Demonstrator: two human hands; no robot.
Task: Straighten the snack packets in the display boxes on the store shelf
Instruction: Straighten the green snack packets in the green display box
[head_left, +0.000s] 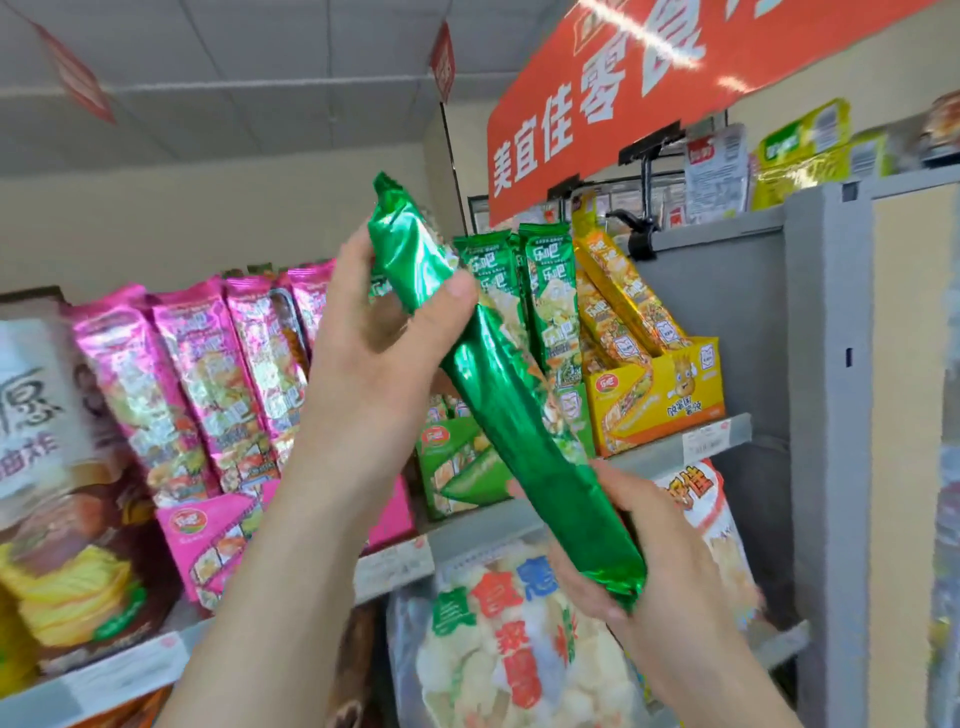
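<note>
I hold a long green foil snack packet (498, 395) slanted in front of the shelf, its plain back toward me. My left hand (374, 353) grips its upper part, thumb across the foil. My right hand (639, 561) grips its lower end from underneath. Behind it stands the green display box (457, 467) with a few green packets (545, 301) upright in it. To the left is a pink display box (208, 530) with several pink packets (208, 379). At the right a yellow display box (660, 400) holds yellow packets (618, 296) that lean to the left.
A grey shelf upright (826, 415) stands at the right. An orange sign (597, 104) hangs above. Large bags of white crackers (498, 639) hang on the shelf below. Brown and yellow snack bags (67, 545) fill the far left. Price strips (395, 566) line the shelf edge.
</note>
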